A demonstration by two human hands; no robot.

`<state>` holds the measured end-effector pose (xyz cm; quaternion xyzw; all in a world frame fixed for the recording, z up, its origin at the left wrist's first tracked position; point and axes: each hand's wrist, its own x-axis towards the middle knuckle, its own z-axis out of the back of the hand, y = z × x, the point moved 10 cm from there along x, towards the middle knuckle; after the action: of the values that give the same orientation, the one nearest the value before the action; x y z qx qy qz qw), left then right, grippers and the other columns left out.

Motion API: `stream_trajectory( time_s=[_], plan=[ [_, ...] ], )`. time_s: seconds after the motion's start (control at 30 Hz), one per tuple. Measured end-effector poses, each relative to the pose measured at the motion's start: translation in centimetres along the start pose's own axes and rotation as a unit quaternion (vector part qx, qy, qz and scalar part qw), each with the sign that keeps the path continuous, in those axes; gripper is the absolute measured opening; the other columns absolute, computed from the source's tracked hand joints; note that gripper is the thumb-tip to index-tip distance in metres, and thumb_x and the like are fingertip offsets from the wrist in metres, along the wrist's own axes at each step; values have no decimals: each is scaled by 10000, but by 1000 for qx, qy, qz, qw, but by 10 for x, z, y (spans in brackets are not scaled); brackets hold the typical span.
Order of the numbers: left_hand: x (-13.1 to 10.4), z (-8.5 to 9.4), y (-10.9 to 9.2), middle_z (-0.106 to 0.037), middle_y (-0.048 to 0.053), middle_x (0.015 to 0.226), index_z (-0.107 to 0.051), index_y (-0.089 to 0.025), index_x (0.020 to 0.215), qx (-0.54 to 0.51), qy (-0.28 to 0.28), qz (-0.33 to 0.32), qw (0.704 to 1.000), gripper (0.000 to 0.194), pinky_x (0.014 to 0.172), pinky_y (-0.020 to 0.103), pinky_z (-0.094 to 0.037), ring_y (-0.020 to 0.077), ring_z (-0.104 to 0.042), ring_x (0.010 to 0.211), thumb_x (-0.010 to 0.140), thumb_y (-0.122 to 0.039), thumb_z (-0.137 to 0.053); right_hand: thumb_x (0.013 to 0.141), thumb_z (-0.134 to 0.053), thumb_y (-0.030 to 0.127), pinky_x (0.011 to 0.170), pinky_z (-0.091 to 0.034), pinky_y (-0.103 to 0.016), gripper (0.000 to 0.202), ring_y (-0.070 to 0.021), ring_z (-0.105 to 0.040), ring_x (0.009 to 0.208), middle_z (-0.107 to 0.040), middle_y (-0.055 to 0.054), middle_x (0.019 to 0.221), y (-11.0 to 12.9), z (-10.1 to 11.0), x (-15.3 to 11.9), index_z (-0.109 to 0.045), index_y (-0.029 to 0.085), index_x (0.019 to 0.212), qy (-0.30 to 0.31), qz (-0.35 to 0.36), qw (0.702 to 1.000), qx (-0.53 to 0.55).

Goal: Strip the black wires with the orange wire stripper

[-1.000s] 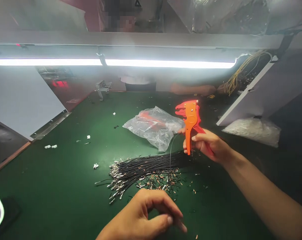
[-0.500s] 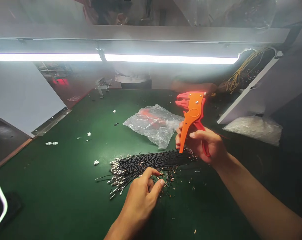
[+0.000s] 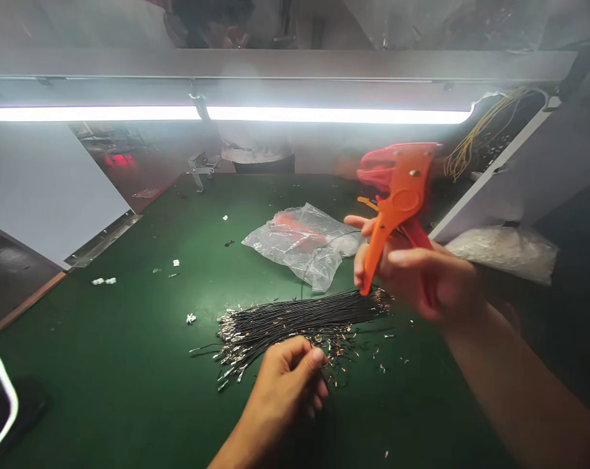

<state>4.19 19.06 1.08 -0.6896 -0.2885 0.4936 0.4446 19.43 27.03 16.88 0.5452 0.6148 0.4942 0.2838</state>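
Observation:
My right hand [image 3: 422,273] is wrapped round an orange and red wire stripper [image 3: 397,202], lifted above the table with its red jaws to the left. The tool is blurred, and its handles stand apart. A thin dark wire [image 3: 331,240] curves near my right fingertips; whether they touch it I cannot tell. Below, a bundle of black wires [image 3: 295,316] lies across the table, metal terminals at its left ends and bare copper showing at its right. My left hand [image 3: 290,378] is at the bundle's front edge, thumb and forefinger pinched together. What sits between them is hidden.
Behind the bundle lies a clear plastic bag [image 3: 299,247] with something red inside. Copper scraps and small white connectors [image 3: 191,318] are scattered over the green table [image 3: 129,365]. A filled plastic bag [image 3: 510,251] rests at right. A lit tube lamp [image 3: 334,115] spans above.
My right hand has risen and shifted right with the wire stripper. My left thumb and fingers have closed together beside the wires. A thin dark wire now shows near the right fingertips.

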Motion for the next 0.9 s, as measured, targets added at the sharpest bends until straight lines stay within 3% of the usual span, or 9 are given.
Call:
stream_trajectory(
  time_s=[0.1, 0.17, 0.23, 0.27, 0.37, 0.47, 0.67, 0.77, 0.9],
  plan=[
    [-6, 22, -20, -696, 15, 579, -592, -181, 752, -93, -62, -47, 993, 501, 487, 283, -529, 153, -631, 482, 708, -659, -739, 810, -690, 227, 804, -550, -425, 298, -226, -667, 766, -605, 36, 687, -7, 3, -35, -655, 237, 1106, -5, 27, 999, -39],
    [-14, 35, -34, -734, 20, 624, -620, -172, 784, -140, -101, -85, 981, 453, 533, 267, -560, 146, -670, 528, 751, -600, -764, 831, -722, 289, 817, -559, -415, 345, -217, -690, 812, -695, -11, 964, -24, 5, -61, -655, 259, 1168, -9, 8, 997, -73],
    [-22, 43, -45, -746, 16, 635, -648, -167, 803, -177, -128, -113, 969, 426, 534, 237, -558, 137, -684, 553, 770, -573, -775, 872, -700, 332, 804, -549, -388, 373, -216, -685, 862, -722, -47, 1060, -55, 5, -89, -640, 274, 1236, -10, -52, 997, -50],
    [-25, 45, -48, -745, 13, 628, -662, -165, 808, -197, -137, -120, 963, 424, 521, 227, -554, 136, -685, 547, 761, -566, -788, 880, -693, 320, 813, -540, -379, 338, -209, -690, 879, -726, -69, 1149, -73, 1, -102, -659, 256, 1210, 3, -85, 996, -24],
    [-29, 48, -50, -751, 27, 622, -688, -152, 797, -269, -151, -122, 944, 403, 499, 222, -558, 148, -691, 529, 697, -499, -868, 809, -727, 247, 723, -548, -357, 425, -216, -727, 844, -783, -77, 1038, -127, -22, -138, -648, 244, 1227, 56, -197, 965, 165],
    [-31, 48, -52, -774, 55, 666, -707, -147, 794, -288, -159, -139, 934, 361, 531, 227, -582, 164, -717, 573, 713, -457, -874, 673, -768, 167, 718, -505, -320, 524, -156, -695, 744, -755, -18, 874, -157, -37, -153, -674, 215, 1186, 55, -227, 925, 298],
    [-48, 39, -65, -800, 38, 762, -764, -196, 840, -181, -187, -230, 938, 269, 661, 235, -615, 158, -744, 639, 849, -465, -759, 615, -823, 143, 691, -425, -278, 491, -122, -623, 711, -693, 10, 842, -168, -52, -150, -707, 229, 1085, 39, -226, 907, 353],
    [-66, 34, -74, -797, -9, 768, -797, -260, 858, -91, -245, -303, 917, 188, 675, 182, -588, 117, -732, 628, 891, -431, -726, 664, -818, 192, 656, -417, -254, 450, -127, -622, 727, -689, -3, 853, -163, -57, -147, -685, 222, 1093, 48, -215, 910, 350],
    [-83, 19, -78, -792, -31, 789, -799, -287, 911, 10, -268, -399, 877, 139, 665, 158, -564, 91, -708, 650, 927, -381, -697, 721, -809, 294, 677, -442, -278, 436, -154, -639, 751, -688, -20, 855, -157, -53, -145, -643, 218, 1116, 34, -197, 926, 322]
  ],
)
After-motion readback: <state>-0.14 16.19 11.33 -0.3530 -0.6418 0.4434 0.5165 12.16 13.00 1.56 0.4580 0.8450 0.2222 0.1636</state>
